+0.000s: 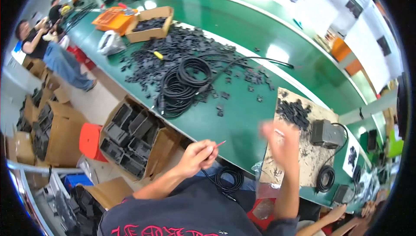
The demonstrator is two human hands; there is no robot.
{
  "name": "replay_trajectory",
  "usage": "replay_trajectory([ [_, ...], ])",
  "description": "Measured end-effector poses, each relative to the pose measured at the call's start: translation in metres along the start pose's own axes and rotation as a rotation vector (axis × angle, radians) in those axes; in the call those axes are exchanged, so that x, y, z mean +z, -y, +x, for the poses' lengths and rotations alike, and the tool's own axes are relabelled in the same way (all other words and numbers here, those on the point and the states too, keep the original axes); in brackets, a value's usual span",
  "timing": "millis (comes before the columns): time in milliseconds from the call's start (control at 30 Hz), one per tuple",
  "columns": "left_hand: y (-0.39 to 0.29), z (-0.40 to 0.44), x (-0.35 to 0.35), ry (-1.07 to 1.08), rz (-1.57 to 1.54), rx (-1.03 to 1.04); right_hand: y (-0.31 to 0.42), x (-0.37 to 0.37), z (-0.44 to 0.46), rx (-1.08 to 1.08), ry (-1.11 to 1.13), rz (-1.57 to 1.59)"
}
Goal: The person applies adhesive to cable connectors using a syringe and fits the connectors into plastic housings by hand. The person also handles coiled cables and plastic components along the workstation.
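My left hand is closed in a pinch over the table's front edge. A thin red wire with a pale tip sticks out of its fingers. Below it, a coil of black cable rests on my lap. My right hand is raised over the cardboard sheet, its fingers smeared by motion, so I cannot see whether they hold anything. Just beyond that hand lies a pile of small black plastic parts. To the right of the pile, a dark grey box-shaped unit with a black cable sits on the cardboard.
Large black cable coils lie on the green table beside a wide heap of small black parts. An open carton of black housings stands on the left. Another person's hand shows at lower right; a seated person is far left.
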State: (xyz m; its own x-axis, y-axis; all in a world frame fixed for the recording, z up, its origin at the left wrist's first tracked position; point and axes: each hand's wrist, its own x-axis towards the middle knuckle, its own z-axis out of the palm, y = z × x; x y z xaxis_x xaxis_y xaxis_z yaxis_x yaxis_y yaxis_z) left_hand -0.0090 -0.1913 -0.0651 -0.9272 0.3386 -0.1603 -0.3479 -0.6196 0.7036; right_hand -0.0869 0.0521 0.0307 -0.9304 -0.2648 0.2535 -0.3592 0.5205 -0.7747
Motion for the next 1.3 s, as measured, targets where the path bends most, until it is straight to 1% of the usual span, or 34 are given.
replay_trajectory([
  [33, 0.009, -0.005, -0.006, 0.006, -0.03, -0.028, -0.014, -0.005, 0.046, -0.121, -0.037, -0.047],
  [67, 0.014, -0.01, -0.01, 0.058, -0.074, -0.056, -0.028, 0.0, 0.089, -0.109, -0.112, -0.039],
  [100, 0.015, -0.013, -0.011, 0.11, -0.13, -0.061, -0.046, 0.0, 0.134, -0.102, -0.094, -0.159],
  [133, 0.015, -0.014, -0.013, 0.136, -0.128, -0.053, -0.071, 0.008, 0.175, -0.091, -0.155, -0.202],
  [200, 0.01, -0.012, -0.01, 0.173, 0.014, -0.002, -0.154, 0.021, 0.255, -0.161, -0.122, -0.438],
  [233, 0.002, -0.011, -0.008, 0.189, 0.029, 0.002, -0.179, 0.024, 0.28, -0.13, -0.038, -0.535],
  [267, -0.003, -0.011, -0.007, 0.145, 0.055, 0.007, -0.197, 0.026, 0.298, -0.102, 0.051, -0.628],
  [300, -0.007, -0.011, -0.008, 0.092, 0.083, 0.019, -0.213, 0.027, 0.312, -0.038, 0.181, -0.636],
  [333, -0.014, -0.009, -0.012, 0.091, 0.016, 0.028, -0.227, 0.029, 0.326, 0.022, 0.319, -0.64],
  [367, -0.019, -0.009, -0.015, 0.053, 0.042, 0.064, -0.232, 0.028, 0.341, 0.043, 0.358, -0.694],
  [400, -0.022, -0.008, -0.018, 0.018, 0.062, 0.098, -0.244, 0.032, 0.345, -0.048, 0.274, -0.707],
  [433, -0.021, -0.008, -0.024, 0.03, -0.014, 0.13, -0.241, 0.036, 0.353, -0.048, 0.29, -0.64],
  [467, -0.021, -0.007, -0.027, 0.001, -0.017, 0.144, -0.24, 0.033, 0.357, -0.037, 0.304, -0.573],
  [533, -0.023, -0.001, -0.03, -0.034, 0.009, 0.171, -0.186, 0.049, 0.351, -0.166, 0.253, -0.47],
  [567, -0.023, 0.002, -0.029, -0.071, 0.029, 0.16, -0.154, 0.059, 0.346, -0.115, 0.315, -0.372],
  [600, -0.023, 0.005, -0.028, -0.096, 0.045, 0.136, -0.152, 0.075, 0.348, -0.24, 0.322, -0.285],
  [633, -0.028, 0.009, -0.026, -0.099, 0.048, 0.079, -0.139, 0.083, 0.34, -0.499, 0.179, -0.328],
  [667, -0.029, 0.011, -0.022, -0.165, 0.254, 0.083, -0.133, 0.084, 0.336, -0.645, 0.111, -0.284],
  [700, -0.031, 0.015, -0.016, -0.157, 0.336, 0.118, -0.126, 0.059, 0.298, -0.535, 0.144, -0.319],
  [733, -0.027, 0.019, -0.006, -0.196, 0.287, 0.211, -0.096, 0.028, 0.274, -0.398, 0.206, -0.289],
  [767, -0.026, 0.024, -0.008, -0.137, 0.446, 0.282, -0.062, 0.002, 0.267, -0.304, 0.248, -0.256],
  [800, -0.025, 0.03, -0.005, -0.126, 0.68, 0.443, -0.047, -0.011, 0.259, -0.222, 0.284, -0.209],
  [833, -0.022, 0.029, -0.006, -0.161, 0.704, 0.453, -0.065, -0.027, 0.237, -0.332, 0.167, -0.352],
  [867, -0.019, 0.027, -0.006, -0.2, 0.732, 0.467, -0.075, -0.05, 0.216, -0.22, 0.224, -0.469],
  [900, -0.019, 0.027, -0.001, -0.216, 0.691, 0.43, -0.077, -0.07, 0.192, -0.115, 0.278, -0.576],
  [933, -0.018, 0.026, 0.0, -0.209, 0.694, 0.437, -0.096, -0.08, 0.166, -0.125, 0.255, -0.536],
  [1000, -0.015, 0.022, 0.001, -0.162, 0.705, 0.347, -0.108, -0.079, 0.118, 0.076, 0.317, -0.479],
  [1033, -0.013, 0.023, 0.003, -0.153, 0.725, 0.375, -0.119, -0.074, 0.1, 0.097, 0.315, -0.473],
  [1067, -0.01, 0.024, 0.005, -0.145, 0.737, 0.382, -0.121, -0.068, 0.089, 0.18, 0.295, -0.487],
  [1100, -0.008, 0.025, 0.008, -0.133, 0.658, 0.377, -0.123, -0.061, 0.082, 0.264, 0.276, -0.497],
  [1167, -0.005, 0.027, 0.019, -0.132, 0.551, 0.374, -0.139, -0.051, 0.077, 0.276, 0.243, -0.504],
  [1233, -0.004, 0.03, 0.026, -0.069, 0.448, 0.345, -0.153, -0.041, 0.079, 0.092, 0.099, -0.567],
  [1267, -0.003, 0.03, 0.031, -0.074, 0.428, 0.341, -0.162, -0.042, 0.082, 0.035, 0.163, -0.503],
  [1300, -0.003, 0.031, 0.036, -0.084, 0.427, 0.347, -0.163, -0.043, 0.083, -0.003, 0.211, -0.508],
])
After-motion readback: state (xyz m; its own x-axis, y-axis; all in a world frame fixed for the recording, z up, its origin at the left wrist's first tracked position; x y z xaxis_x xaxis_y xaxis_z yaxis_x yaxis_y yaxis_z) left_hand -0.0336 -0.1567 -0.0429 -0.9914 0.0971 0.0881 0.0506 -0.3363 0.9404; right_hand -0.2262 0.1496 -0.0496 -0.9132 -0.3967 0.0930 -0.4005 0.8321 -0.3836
